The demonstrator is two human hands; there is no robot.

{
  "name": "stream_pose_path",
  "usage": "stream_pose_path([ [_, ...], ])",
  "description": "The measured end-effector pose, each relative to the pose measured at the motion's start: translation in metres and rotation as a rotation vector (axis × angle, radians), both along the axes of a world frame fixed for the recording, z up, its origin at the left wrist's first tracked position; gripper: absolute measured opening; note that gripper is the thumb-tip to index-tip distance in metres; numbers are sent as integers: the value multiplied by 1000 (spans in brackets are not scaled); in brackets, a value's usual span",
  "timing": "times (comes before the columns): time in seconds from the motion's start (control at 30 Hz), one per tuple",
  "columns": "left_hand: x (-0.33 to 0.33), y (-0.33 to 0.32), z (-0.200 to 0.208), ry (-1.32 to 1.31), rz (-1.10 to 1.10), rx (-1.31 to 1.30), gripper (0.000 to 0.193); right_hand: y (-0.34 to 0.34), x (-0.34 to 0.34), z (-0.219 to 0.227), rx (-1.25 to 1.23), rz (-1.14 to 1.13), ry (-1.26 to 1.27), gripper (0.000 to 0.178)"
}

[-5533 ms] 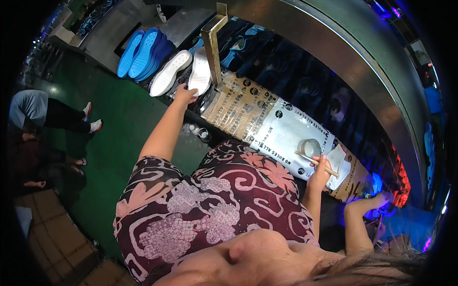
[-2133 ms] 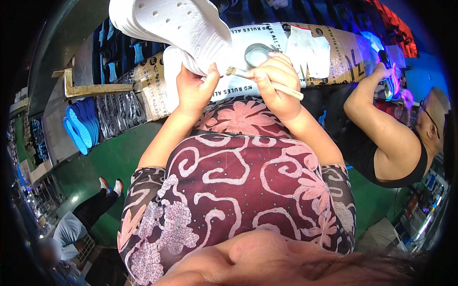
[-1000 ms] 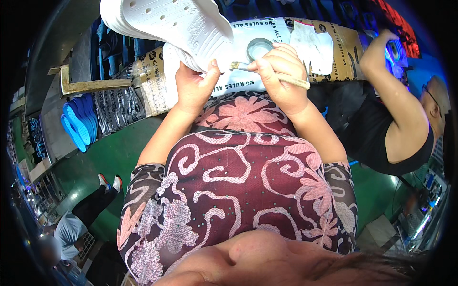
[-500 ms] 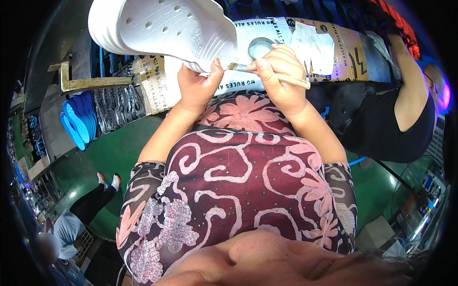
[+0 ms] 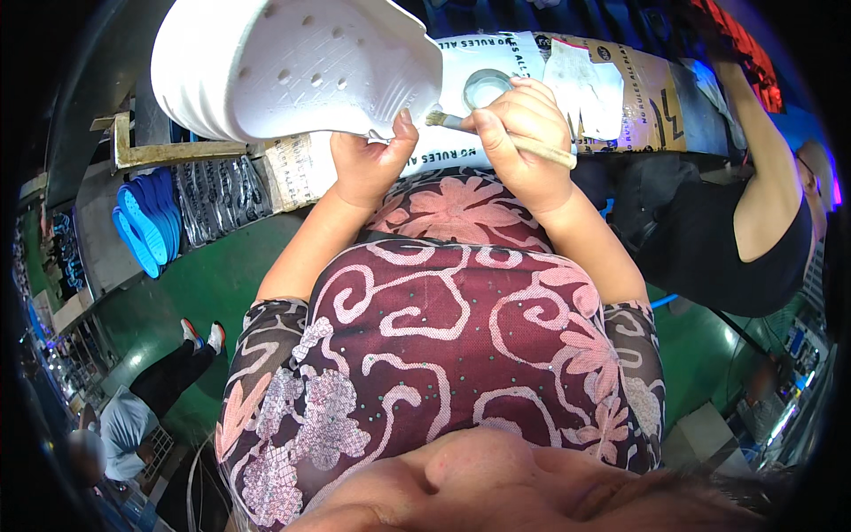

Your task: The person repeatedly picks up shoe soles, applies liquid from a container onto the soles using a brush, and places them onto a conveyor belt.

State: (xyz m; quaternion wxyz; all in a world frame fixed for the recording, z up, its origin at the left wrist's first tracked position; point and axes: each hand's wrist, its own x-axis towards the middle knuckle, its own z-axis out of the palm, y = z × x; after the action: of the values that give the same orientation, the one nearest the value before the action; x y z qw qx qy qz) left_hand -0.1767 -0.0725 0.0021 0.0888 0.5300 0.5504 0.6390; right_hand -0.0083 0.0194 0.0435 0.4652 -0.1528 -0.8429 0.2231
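White clog sole [image 5: 292, 66] gripped in left hand [image 5: 368, 164], tilted so brush [image 5: 501, 137], pinched by right hand [image 5: 523, 133], reaches its edge.

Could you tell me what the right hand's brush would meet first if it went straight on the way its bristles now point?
Probably the white clog in the left hand: the brush in the right hand points left, its bristles nearly at the clog's edge, though depth is unclear.

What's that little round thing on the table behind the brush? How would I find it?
Start at the long paper-covered table along the top. Just above the right hand, which holds a thin brush, sits a small round tin with a shiny rim. It's the only round, metal-looking thing there; the white shoe in the left hand is far bigger and full of holes.
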Motion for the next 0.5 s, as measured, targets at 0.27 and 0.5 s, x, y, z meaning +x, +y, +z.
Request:
stream_pose_path([
  [0.27,-3,-2,1,124,-84,3,32,-4,4,3,51,-57,-63,15],
  [0.5,-3,4,-1,37,-28,64,26,-5,16,7,-46,-70,-120,21],
])
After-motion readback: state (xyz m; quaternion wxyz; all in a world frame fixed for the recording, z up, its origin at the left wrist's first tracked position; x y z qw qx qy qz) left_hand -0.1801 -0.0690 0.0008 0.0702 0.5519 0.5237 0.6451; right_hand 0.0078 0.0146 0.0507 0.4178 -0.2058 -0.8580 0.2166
